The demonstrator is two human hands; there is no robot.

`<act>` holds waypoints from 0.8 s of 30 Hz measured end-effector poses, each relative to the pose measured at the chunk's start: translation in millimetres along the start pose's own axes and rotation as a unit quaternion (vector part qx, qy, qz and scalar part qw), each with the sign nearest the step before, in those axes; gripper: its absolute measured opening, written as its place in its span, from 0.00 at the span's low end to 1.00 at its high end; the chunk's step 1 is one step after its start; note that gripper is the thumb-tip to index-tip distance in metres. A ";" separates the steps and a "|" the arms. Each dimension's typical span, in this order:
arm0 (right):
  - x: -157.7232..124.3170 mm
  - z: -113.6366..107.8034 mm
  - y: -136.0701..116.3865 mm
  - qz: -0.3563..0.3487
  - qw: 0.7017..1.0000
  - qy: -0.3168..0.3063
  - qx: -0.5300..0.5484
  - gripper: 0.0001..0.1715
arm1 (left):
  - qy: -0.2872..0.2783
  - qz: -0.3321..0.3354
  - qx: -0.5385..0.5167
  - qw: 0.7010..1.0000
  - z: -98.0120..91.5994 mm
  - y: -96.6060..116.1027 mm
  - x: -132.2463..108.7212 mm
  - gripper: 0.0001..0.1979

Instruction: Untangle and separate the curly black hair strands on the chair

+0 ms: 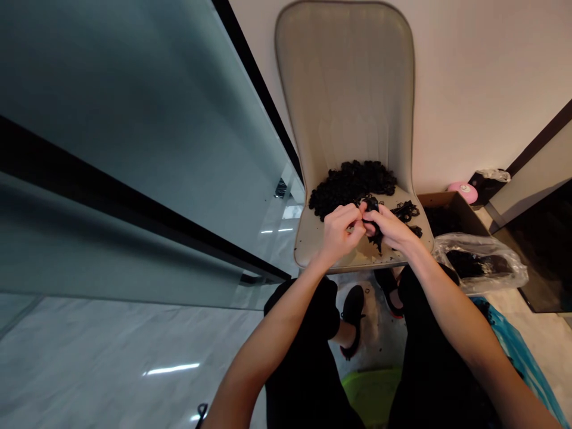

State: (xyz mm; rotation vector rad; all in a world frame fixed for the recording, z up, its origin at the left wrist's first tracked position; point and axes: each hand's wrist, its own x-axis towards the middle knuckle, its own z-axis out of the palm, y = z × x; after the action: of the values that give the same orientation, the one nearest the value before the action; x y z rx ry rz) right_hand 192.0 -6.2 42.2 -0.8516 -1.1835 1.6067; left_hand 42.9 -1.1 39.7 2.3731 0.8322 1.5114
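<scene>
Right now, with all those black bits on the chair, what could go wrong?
The loose pile might scatter if the chair gets bumped. The small clump near the seat's side edge could fall to the floor. The black bunch in the right hand might slip out.
</scene>
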 end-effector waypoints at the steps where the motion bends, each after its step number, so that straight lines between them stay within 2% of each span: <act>1: 1.3 4.9 1.8 -0.007 0.999 0.029 0.014 0.14 | 0.020 -0.001 0.015 1.000 1.7 0.0 -0.7 0.12; 4: 4.4 19.1 8.0 -0.042 0.991 0.114 0.061 0.17 | 0.055 -0.006 0.058 0.997 3.5 -3.3 -1.2 0.13; 6: 6.5 25.6 12.0 -0.070 0.983 0.149 0.081 0.19 | 0.062 0.004 0.092 0.994 3.0 -7.4 -0.8 0.13; 9: 10.6 29.5 16.2 -0.110 0.972 0.187 0.090 0.20 | 0.078 0.050 0.136 0.986 4.5 -11.4 -1.5 0.14; 12: 12.7 28.3 14.8 -0.129 0.962 0.218 0.105 0.20 | 0.070 0.104 0.143 0.982 10.7 -8.7 -4.4 0.13; 14: 11.2 26.3 10.8 -0.123 0.964 0.204 0.119 0.21 | 0.054 0.105 0.130 0.984 14.0 -4.5 -6.2 0.12; 18: 5.3 18.8 1.7 -0.116 0.981 0.110 0.107 0.22 | 0.062 0.021 0.109 0.992 9.1 0.1 -7.1 0.11; 21: 4.2 8.8 -1.1 -0.117 0.992 0.037 0.035 0.22 | 0.075 -0.024 0.104 0.991 0.1 -3.0 -6.7 0.14; 24: 5.8 -1.4 -0.4 -0.117 0.992 0.019 -0.043 0.22 | 0.068 -0.031 0.112 0.991 -6.1 -9.5 -6.0 0.17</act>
State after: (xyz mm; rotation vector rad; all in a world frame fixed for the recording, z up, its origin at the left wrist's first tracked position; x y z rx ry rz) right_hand 191.5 -0.3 42.1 -0.7624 -1.2830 1.3526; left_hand 32.3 2.6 33.5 2.3893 1.1524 1.6466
